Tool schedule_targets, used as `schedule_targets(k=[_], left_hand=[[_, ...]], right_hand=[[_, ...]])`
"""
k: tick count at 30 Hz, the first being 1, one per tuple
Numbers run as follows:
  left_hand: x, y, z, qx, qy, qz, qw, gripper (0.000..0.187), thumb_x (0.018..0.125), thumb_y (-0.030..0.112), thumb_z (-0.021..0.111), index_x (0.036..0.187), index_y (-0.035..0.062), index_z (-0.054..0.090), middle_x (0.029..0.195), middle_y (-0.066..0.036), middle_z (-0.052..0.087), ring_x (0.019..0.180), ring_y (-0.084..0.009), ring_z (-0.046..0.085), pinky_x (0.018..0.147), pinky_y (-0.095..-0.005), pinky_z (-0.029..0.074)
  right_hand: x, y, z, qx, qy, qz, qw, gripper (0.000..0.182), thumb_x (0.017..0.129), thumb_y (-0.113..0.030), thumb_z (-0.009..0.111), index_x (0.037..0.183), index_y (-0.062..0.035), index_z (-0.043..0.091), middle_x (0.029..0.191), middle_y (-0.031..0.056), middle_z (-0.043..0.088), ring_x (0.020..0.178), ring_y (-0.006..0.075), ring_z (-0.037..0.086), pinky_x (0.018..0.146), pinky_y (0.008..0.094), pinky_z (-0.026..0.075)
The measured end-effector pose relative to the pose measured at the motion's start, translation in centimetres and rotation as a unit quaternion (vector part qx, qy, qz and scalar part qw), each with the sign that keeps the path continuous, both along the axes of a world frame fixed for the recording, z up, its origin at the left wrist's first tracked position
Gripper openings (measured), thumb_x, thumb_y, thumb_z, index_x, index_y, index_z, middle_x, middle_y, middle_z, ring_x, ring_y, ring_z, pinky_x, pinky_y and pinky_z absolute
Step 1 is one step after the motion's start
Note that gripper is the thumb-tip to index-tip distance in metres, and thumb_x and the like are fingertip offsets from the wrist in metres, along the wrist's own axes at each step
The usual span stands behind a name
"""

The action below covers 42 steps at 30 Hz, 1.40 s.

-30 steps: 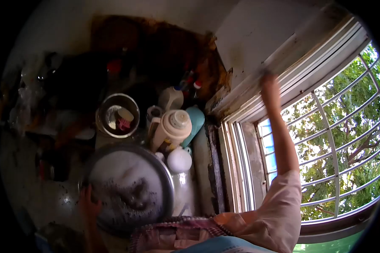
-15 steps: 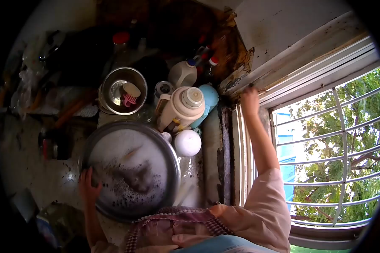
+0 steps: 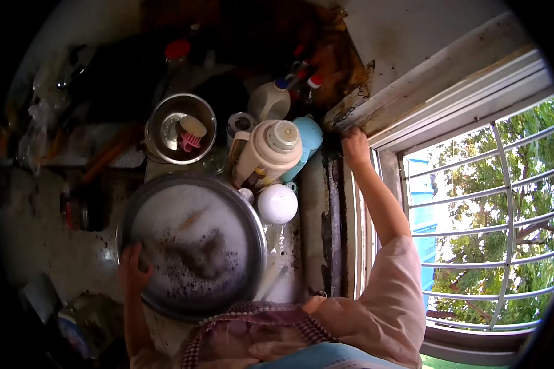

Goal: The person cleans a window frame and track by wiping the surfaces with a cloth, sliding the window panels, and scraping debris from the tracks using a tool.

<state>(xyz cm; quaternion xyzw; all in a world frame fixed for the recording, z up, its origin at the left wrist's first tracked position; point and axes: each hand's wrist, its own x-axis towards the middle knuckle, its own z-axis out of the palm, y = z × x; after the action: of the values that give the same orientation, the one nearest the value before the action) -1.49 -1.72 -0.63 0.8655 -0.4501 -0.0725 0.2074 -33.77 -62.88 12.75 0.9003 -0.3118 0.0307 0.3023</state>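
Note:
My left hand (image 3: 134, 269) rests over the left rim of a wide metal basin (image 3: 260, 230), thumb apart from the fingers. Cloudy, sudsy water with dark patches fills the basin. At the inner corner of the window frame (image 3: 381, 127), my right hand (image 3: 354, 146) has its fingers curled in against the frame. A small dark spot shows at its fingertips, and I cannot make out what it holds. Beyond the basin stand a cream thermos (image 3: 266, 158), a light-blue container (image 3: 308, 138) and a white round object (image 3: 277, 204).
A metal pot (image 3: 151, 132) behind the basin holds a pink-bristled brush (image 3: 192, 136). A milky jug (image 3: 271, 101) and red-capped bottles (image 3: 314, 81) stand farther back. Curved window bars (image 3: 505, 190) lie to the right. Dark clutter fills the left side.
My right hand has shifted slightly left and down along the window frame. My left hand stays at the basin rim. The view has moved a little.

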Motion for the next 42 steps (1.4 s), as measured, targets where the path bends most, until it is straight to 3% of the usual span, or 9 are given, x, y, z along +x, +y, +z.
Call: schedule_targets(k=[5,7,12,18,26,34,37,38,42], left_hand=[[-6.4,-7.5,6.5,-0.154,0.154,-0.137,0.966,0.068,0.065,0.011,0.076,0.127,0.0070,0.048,0.122,-0.014,0.052,0.112,-0.0308,0.053,0.091,-0.0426,0.046],[-10.8,-12.7,8.2,-0.219,0.496,-0.130,0.830,0.069,0.073,0.012,0.073,0.133,0.0049,0.038,0.126,-0.014,0.048,0.117,-0.0242,0.048,0.095,-0.0389,0.044],[-18.6,-30.1,13.9,-0.229,0.690,-0.149,0.671,0.061,0.086,0.020,0.066,0.136,0.0045,0.034,0.125,-0.012,0.049,0.111,-0.0189,0.051,0.092,-0.0309,0.045],[-22.1,-50.9,12.2,-0.281,0.498,-0.146,0.807,0.061,0.082,0.032,0.069,0.128,0.0012,0.042,0.121,-0.017,0.053,0.109,-0.0246,0.053,0.091,-0.0343,0.042],[-23.2,-59.9,10.5,-0.301,0.255,-0.179,0.901,0.057,0.085,0.025,0.060,0.132,0.0002,0.040,0.131,-0.028,0.041,0.120,-0.0411,0.043,0.102,-0.0414,0.037],[-21.6,-60.7,32.4,-0.354,0.065,-0.292,0.886,0.034,0.086,0.019,0.056,0.113,-0.0014,0.056,0.108,-0.022,0.059,0.104,-0.0332,0.056,0.093,-0.0394,0.044],[-21.3,-61.5,44.4,-0.392,0.067,-0.285,0.872,0.032,0.089,0.022,0.055,0.115,0.0025,0.054,0.089,-0.011,0.062,0.078,-0.0181,0.059,0.067,-0.0338,0.049],[-21.1,-62.6,47.7,-0.470,0.039,-0.298,0.830,0.030,0.082,0.019,0.056,0.104,-0.0001,0.059,0.099,-0.022,0.064,0.095,-0.0368,0.061,0.081,-0.0429,0.050],[-22.5,-60.3,59.3,-0.640,-0.145,-0.283,0.700,0.047,0.088,0.021,0.058,0.127,0.0016,0.041,0.122,-0.022,0.048,0.109,-0.0384,0.050,0.091,-0.0422,0.044]], right_hand=[[-2.2,4.1,10.9,-0.067,-0.207,0.064,0.974,0.021,0.073,-0.004,0.055,0.090,-0.0049,0.067,0.095,0.0077,0.060,0.097,0.0282,0.052,0.086,0.0373,0.045],[-4.4,6.3,11.4,-0.030,-0.279,0.054,0.958,0.030,0.072,0.003,0.055,0.097,-0.0081,0.067,0.103,0.0078,0.062,0.101,0.0298,0.052,0.088,0.0375,0.044],[-13.3,12.1,4.7,0.087,-0.383,-0.075,0.916,0.031,0.072,0.007,0.057,0.097,-0.0086,0.066,0.098,0.0107,0.060,0.095,0.0331,0.052,0.084,0.0395,0.044],[-23.7,12.7,-0.7,0.164,-0.376,-0.162,0.897,0.023,0.074,-0.002,0.059,0.097,-0.0048,0.064,0.090,0.0134,0.058,0.085,0.0346,0.053,0.082,0.0425,0.044],[-23.4,13.9,-4.2,0.144,-0.402,-0.164,0.889,0.031,0.073,0.000,0.057,0.103,0.0009,0.055,0.098,0.0178,0.054,0.094,0.0373,0.047,0.085,0.0442,0.041],[-22.1,12.5,-3.7,0.138,-0.407,-0.148,0.891,0.026,0.071,0.001,0.058,0.096,0.0010,0.052,0.094,0.0189,0.051,0.091,0.0387,0.047,0.080,0.0462,0.042],[-22.2,12.5,-3.4,0.151,-0.408,-0.155,0.887,0.026,0.070,0.001,0.058,0.096,0.0010,0.052,0.095,0.0190,0.051,0.092,0.0388,0.047,0.080,0.0462,0.042],[-22.2,12.5,-3.5,0.152,-0.409,-0.156,0.886,0.027,0.070,0.001,0.058,0.097,0.0011,0.053,0.095,0.0190,0.051,0.092,0.0387,0.047,0.080,0.0460,0.042],[-22.2,12.3,-3.9,0.151,-0.417,-0.151,0.883,0.029,0.071,0.000,0.058,0.099,0.0013,0.053,0.097,0.0190,0.052,0.093,0.0385,0.047,0.082,0.0456,0.042]])
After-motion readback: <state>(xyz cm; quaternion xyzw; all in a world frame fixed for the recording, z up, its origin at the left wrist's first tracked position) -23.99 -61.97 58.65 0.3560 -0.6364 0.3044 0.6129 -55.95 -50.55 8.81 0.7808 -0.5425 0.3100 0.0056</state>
